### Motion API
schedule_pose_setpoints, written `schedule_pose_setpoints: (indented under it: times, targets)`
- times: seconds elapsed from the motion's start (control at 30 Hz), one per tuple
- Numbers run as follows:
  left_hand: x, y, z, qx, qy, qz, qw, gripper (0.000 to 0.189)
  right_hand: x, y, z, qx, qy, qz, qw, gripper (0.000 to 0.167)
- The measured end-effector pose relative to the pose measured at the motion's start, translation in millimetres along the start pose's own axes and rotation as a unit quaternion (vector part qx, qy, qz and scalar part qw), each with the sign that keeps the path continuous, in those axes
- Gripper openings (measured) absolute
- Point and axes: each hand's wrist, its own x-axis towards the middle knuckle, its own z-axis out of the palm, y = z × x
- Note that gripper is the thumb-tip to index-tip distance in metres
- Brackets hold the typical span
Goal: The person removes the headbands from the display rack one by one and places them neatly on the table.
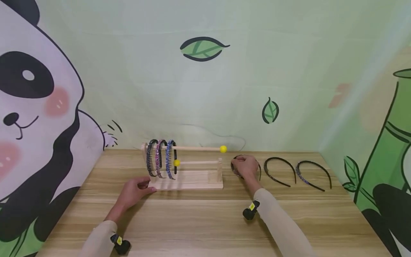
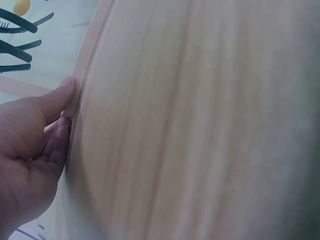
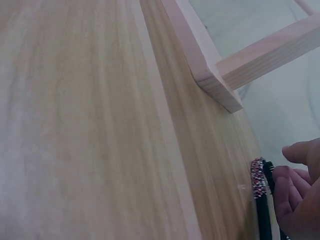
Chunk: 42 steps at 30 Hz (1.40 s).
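A light wooden stand [image 1: 186,185] with rods tipped by yellow balls stands on the table. My left hand [image 1: 133,192] pinches the left corner of its base; in the left wrist view the thumb [image 2: 65,90] lies on the base edge [image 2: 82,75], fingertips against its end. A black headband [image 1: 151,157], a pink glittery headband [image 1: 158,160] and a blue glittery headband [image 1: 168,157] hang on the upper rod. Right of the stand, my right hand [image 1: 246,166] is over a pink-and-dark glittery headband [image 3: 258,180], fingertips right at its band, thumb raised apart from the fingers.
On the table at the right lie a dark headband [image 1: 276,182] and a blue glittery headband [image 1: 309,184]. The wooden table [image 1: 205,221] ends at a green cloth backdrop [image 1: 205,96] printed with a panda and leaves. The lower rod [image 1: 199,162] is in front of the upper one.
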Motion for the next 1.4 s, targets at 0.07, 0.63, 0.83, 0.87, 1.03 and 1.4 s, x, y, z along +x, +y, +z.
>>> schedule_pose_setpoints:
  times: [0.07,0.63,0.83,0.87,1.03,1.4]
  targets:
    - [0.0,0.3,-0.4,0.001,-0.002,-0.001,1.0000,0.057,-0.2,-1,-4,0.005,-0.005,0.002,1.0000,0.031]
    - [0.4,-0.8,-3.8,0.010,-0.004,0.003,0.9999,0.058,-16.2,-34,-45,0.092,-0.001,-0.051,0.9945,0.040]
    - [0.2,-0.6,-3.8,0.002,-0.006,0.001,1.0000,0.055,-28.1,-49,-56,0.142,-0.014,-0.055,0.9882,0.035]
    - [0.1,-0.5,-3.6,0.001,-0.006,0.000,1.0000,0.055,-29.9,-51,-57,0.147,-0.015,-0.056,0.9875,0.035]
    - [-0.6,-0.1,-2.7,0.003,-0.007,-0.001,1.0000,0.055,-38.7,-62,-65,0.146,-0.010,-0.071,0.9867,0.036]
    - [0.6,0.9,-1.5,-0.003,-0.010,-0.002,0.9999,0.056,-58.1,-87,-80,0.178,-0.011,-0.098,0.9791,0.038]
